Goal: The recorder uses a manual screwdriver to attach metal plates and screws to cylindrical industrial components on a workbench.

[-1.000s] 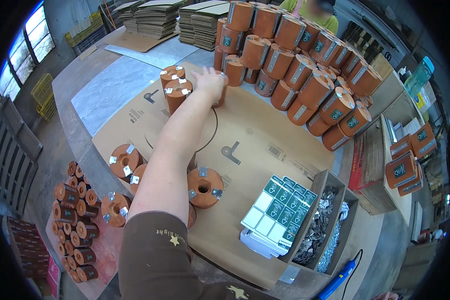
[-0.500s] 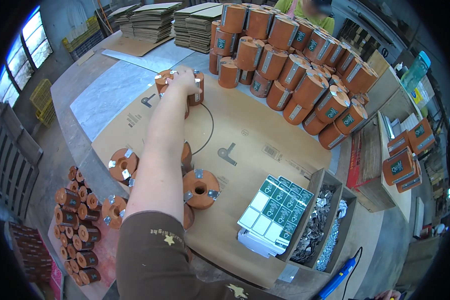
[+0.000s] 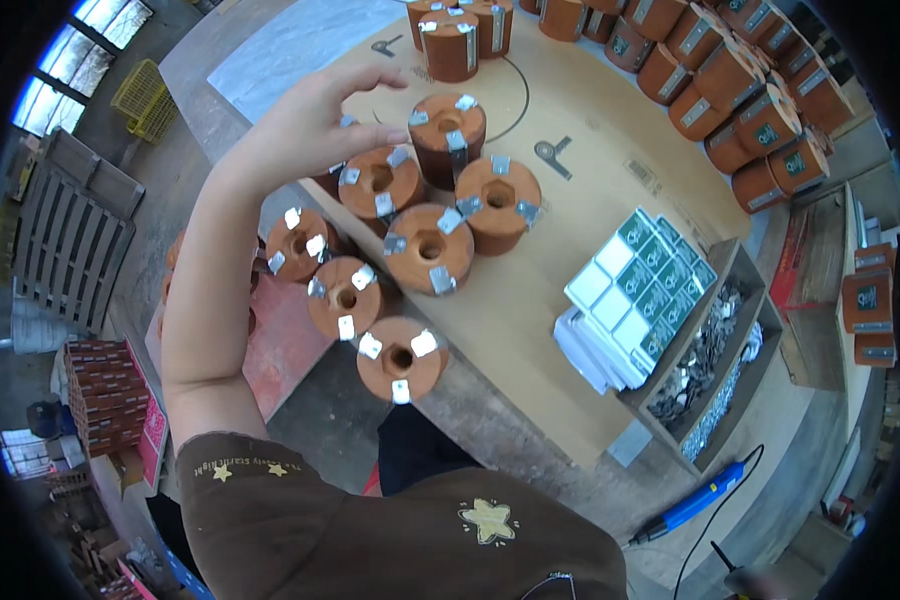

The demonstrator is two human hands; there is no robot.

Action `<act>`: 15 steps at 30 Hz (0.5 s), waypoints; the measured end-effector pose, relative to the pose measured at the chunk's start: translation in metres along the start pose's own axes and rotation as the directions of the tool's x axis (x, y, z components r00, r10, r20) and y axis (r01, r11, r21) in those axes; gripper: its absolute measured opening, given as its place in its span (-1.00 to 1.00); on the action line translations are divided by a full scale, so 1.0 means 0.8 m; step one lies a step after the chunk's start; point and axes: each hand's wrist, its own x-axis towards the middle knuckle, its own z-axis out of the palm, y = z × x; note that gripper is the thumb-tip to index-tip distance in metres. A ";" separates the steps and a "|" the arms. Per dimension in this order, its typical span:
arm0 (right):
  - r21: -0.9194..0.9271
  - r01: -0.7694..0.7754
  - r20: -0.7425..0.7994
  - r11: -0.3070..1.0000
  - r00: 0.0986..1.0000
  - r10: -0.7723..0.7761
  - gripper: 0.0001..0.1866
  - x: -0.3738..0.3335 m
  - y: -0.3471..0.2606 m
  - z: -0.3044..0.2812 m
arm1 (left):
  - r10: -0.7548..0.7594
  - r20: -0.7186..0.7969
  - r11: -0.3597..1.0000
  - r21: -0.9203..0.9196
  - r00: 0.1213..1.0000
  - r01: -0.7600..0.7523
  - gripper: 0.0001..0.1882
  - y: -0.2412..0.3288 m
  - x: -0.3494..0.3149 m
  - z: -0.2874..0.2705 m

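Note:
My left hand (image 3: 315,115) reaches in over the table, thumb and fingers spread with nothing between them. Its thumb tip is beside a reddish-brown cylinder (image 3: 433,160) that stands taller than its neighbours. Close by are more such cylinders with a central hole and metal clips folded over their rims, among them one cylinder (image 3: 500,200) on the right and another (image 3: 428,248) in front. A nearer cylinder (image 3: 402,360) sits by the table's front edge. At the lower right edge, my right hand (image 3: 770,582) is blurred and partly cut off, closed around a dark thin-tipped tool (image 3: 733,567).
Finished-looking cylinders (image 3: 705,65) are piled at the back right. On the cardboard sheet (image 3: 590,240) lie green-and-white label sheets (image 3: 645,290), beside a wooden tray (image 3: 760,330) of metal clips. A blue corded tool (image 3: 690,505) lies at the front right.
My left hand has come back from the far cylinders toward the nearer group, its fingers now spread. A group of cylinders stands at the far end. The view has shifted, and the dark tool now shows.

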 end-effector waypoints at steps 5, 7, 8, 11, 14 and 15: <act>0.020 0.053 0.030 0.998 0.998 -0.054 -0.87 -0.012 -0.015 -0.017 | -0.025 -0.043 0.975 -0.222 0.999 0.015 -0.64 0.030 -0.053 0.026; 0.080 0.030 0.049 0.996 0.998 -0.034 -0.88 -0.019 -0.020 -0.024 | 0.043 -0.052 0.979 -0.196 0.998 -0.052 -0.65 0.052 -0.041 0.042; 0.111 0.049 0.045 0.993 0.998 -0.054 -0.88 -0.020 -0.018 -0.034 | 0.022 0.019 0.993 -0.116 1.000 -0.020 -0.64 0.067 -0.034 0.051; 0.198 0.057 0.017 0.979 0.998 -0.062 -0.87 -0.029 -0.029 -0.050 | 0.012 0.074 0.986 0.164 0.997 -0.024 -0.59 0.100 -0.015 0.097; 0.214 0.011 0.067 0.977 0.997 -0.026 -0.91 -0.041 -0.029 -0.107 | -0.008 0.073 0.931 0.365 0.997 -0.020 -0.54 0.092 -0.013 0.148; 0.167 -0.048 0.116 0.985 0.993 0.029 -0.88 -0.043 -0.025 -0.136 | -0.033 0.093 0.924 0.381 0.995 -0.005 -0.51 0.094 -0.009 0.157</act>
